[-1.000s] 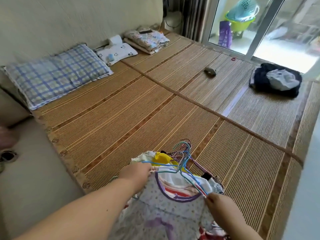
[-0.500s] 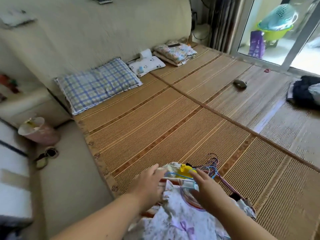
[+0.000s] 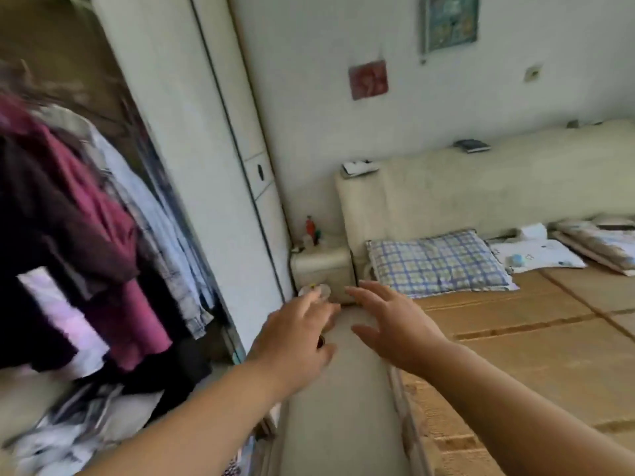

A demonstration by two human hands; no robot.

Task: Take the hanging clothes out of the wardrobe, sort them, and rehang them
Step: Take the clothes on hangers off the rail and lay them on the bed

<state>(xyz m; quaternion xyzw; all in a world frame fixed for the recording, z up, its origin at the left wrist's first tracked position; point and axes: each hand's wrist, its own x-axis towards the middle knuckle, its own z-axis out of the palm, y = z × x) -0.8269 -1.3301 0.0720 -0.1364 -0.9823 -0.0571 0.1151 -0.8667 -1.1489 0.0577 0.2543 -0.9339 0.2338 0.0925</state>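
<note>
Hands two, left hand [image 3: 295, 338] and right hand [image 3: 395, 324], each grip spread, holding nothing, hanging clothes [image 3: 86, 235] blurred, count unclear, inside the open wardrobe [image 3: 178, 132] at left, one checked pillow [image 3: 436, 262] on the bed [image 3: 532, 338]

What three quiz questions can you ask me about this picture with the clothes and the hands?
1. True or false: the left hand and the right hand each hold a hanger.
2. Pick one: on which side of the picture are the hanging clothes? A) left B) right C) middle
3. Fill the gap: the pillow nearest the hands has a blue ____ pattern.

Key
1. False. Both hands are open and hold nothing.
2. A
3. checked
</note>
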